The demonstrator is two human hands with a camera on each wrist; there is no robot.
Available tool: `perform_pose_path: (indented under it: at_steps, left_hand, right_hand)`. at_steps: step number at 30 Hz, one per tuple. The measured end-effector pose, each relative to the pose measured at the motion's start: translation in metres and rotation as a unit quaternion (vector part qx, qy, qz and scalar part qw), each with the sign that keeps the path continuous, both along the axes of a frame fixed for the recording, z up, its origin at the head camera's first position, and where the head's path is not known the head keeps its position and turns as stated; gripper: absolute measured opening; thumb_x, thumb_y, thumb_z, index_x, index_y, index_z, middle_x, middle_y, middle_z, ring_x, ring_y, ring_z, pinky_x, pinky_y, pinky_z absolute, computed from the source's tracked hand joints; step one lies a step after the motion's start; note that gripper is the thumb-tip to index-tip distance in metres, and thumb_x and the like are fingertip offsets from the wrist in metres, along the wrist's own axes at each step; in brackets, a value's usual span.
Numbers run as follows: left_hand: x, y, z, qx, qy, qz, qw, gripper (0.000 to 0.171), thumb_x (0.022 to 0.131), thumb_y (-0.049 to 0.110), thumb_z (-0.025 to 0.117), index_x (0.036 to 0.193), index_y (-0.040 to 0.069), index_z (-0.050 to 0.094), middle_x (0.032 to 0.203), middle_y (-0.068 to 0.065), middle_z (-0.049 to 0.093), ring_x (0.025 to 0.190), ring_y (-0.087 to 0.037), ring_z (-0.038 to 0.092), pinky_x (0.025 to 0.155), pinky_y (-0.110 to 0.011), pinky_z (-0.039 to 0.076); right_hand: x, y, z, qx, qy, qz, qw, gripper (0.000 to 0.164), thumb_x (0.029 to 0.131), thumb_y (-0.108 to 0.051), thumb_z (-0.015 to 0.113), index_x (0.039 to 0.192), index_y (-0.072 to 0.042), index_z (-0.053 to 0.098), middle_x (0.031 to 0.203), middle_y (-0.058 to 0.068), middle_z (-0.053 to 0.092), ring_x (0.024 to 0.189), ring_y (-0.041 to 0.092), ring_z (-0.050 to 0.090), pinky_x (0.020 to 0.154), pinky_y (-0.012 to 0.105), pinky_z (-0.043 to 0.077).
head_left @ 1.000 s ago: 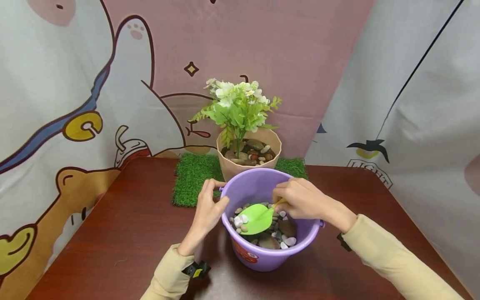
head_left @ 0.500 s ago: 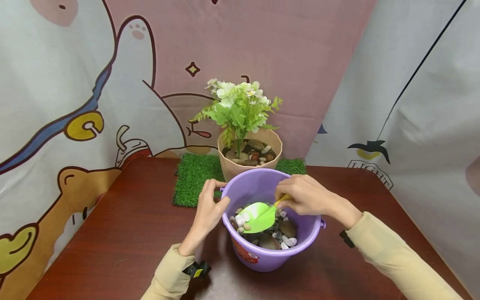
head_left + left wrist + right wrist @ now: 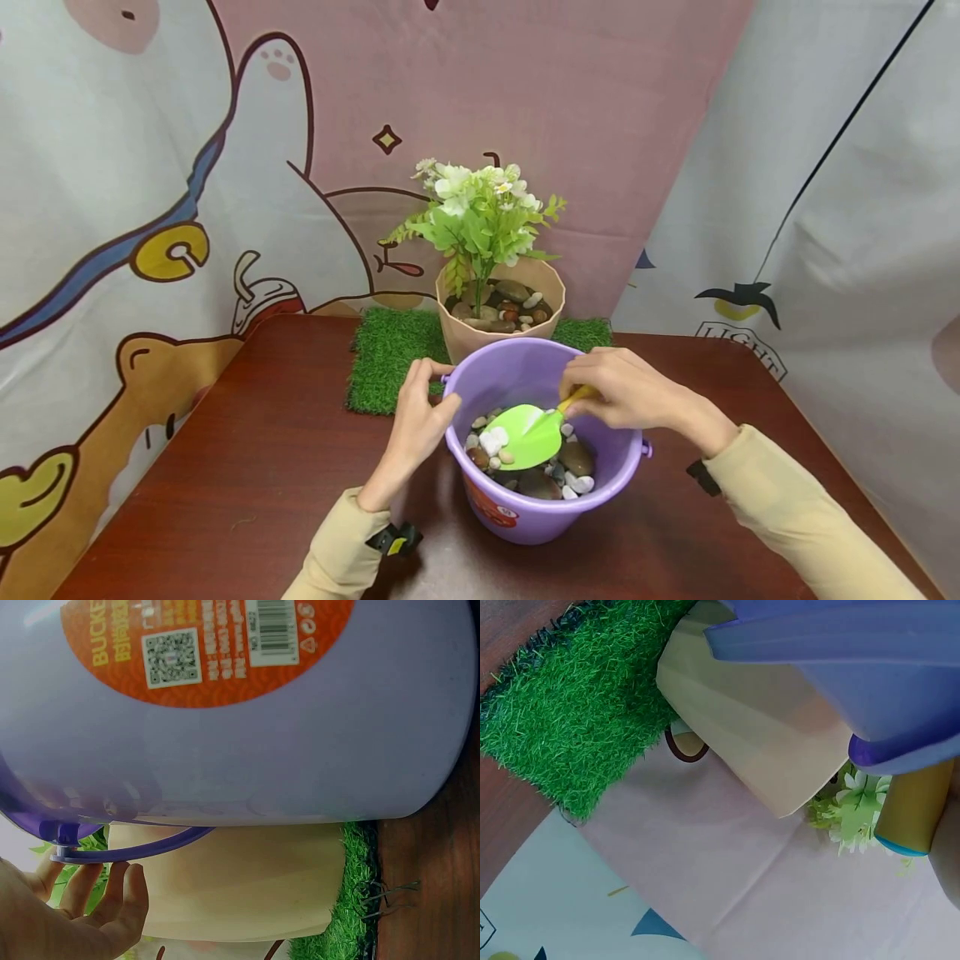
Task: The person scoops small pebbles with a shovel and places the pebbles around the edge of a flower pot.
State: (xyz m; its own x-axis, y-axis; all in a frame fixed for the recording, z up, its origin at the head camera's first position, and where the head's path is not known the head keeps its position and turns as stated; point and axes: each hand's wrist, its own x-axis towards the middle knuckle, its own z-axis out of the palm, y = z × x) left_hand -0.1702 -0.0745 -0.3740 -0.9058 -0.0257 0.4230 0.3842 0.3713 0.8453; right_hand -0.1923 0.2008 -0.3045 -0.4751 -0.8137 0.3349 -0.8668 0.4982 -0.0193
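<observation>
A purple bucket point(image 3: 525, 512) stands at the front of the table, with grey, brown and white stones point(image 3: 573, 458) in its bottom. My left hand point(image 3: 416, 417) holds its left side, thumb at the rim and bent fingers by the purple handle point(image 3: 135, 851) in the left wrist view. Inside the bucket, my right hand point(image 3: 622, 387) grips the yellow handle of a toy shovel point(image 3: 532, 437). Its green blade slants down to the left, white pebbles point(image 3: 493, 440) at its tip. The right wrist view shows the yellow handle end point(image 3: 915, 806) beside the bucket rim.
Right behind the bucket, a beige flowerpot point(image 3: 487, 337) holds stones and a white-flowered plant point(image 3: 480, 212). It stands on a green turf mat point(image 3: 386, 358). The brown table point(image 3: 247, 467) extends to both sides, with a printed cloth point(image 3: 600, 100) hanging behind.
My right hand has drawn the shovel a little to the right, and the white pebbles at the blade's tip have shifted right with it. The left hand keeps its place on the bucket.
</observation>
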Motion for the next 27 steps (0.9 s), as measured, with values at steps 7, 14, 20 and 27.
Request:
perform_pose_path:
  at_steps: [7,14,20,27]
  left_hand:
    - [0.0,0.0,0.0,-0.003,0.0,0.002,1.0,0.033,0.069,0.007,0.057,0.101,0.001,0.062,0.097,-0.013,0.055,0.083,-0.017,0.05,0.07,-0.021,0.045]
    - [0.0,0.0,0.001,-0.005,-0.001,0.001,1.0,0.032,0.07,0.008,0.057,0.101,0.001,0.062,0.098,-0.013,0.056,0.084,-0.018,0.051,0.071,-0.022,0.046]
    - [0.0,0.0,0.0,-0.003,0.003,0.003,1.0,0.032,0.07,0.008,0.058,0.101,0.002,0.062,0.098,-0.013,0.056,0.087,-0.021,0.053,0.072,-0.021,0.046]
    - [0.0,0.0,0.0,0.004,0.002,-0.004,1.0,0.031,0.07,0.006,0.057,0.101,0.001,0.061,0.098,-0.013,0.055,0.092,-0.023,0.056,0.073,-0.022,0.049]
  right_hand:
    - [0.0,0.003,0.001,-0.01,-0.009,-0.002,1.0,0.016,0.073,-0.03,0.077,0.083,-0.027,0.064,0.078,-0.018,0.06,0.07,-0.001,0.046,0.065,0.021,0.042]
    - [0.0,0.007,0.002,-0.016,-0.016,-0.01,1.0,0.016,0.074,-0.03,0.077,0.083,-0.028,0.064,0.078,-0.019,0.059,0.071,-0.002,0.046,0.064,0.02,0.041]
    - [0.001,0.01,0.001,-0.029,-0.016,-0.022,0.999,0.015,0.075,-0.027,0.077,0.084,-0.027,0.065,0.079,-0.019,0.061,0.072,-0.002,0.047,0.063,0.019,0.041]
    - [0.001,0.015,0.004,-0.033,0.001,-0.051,0.998,0.014,0.075,-0.025,0.077,0.083,-0.026,0.066,0.078,-0.018,0.061,0.068,-0.003,0.046,0.06,0.018,0.039]
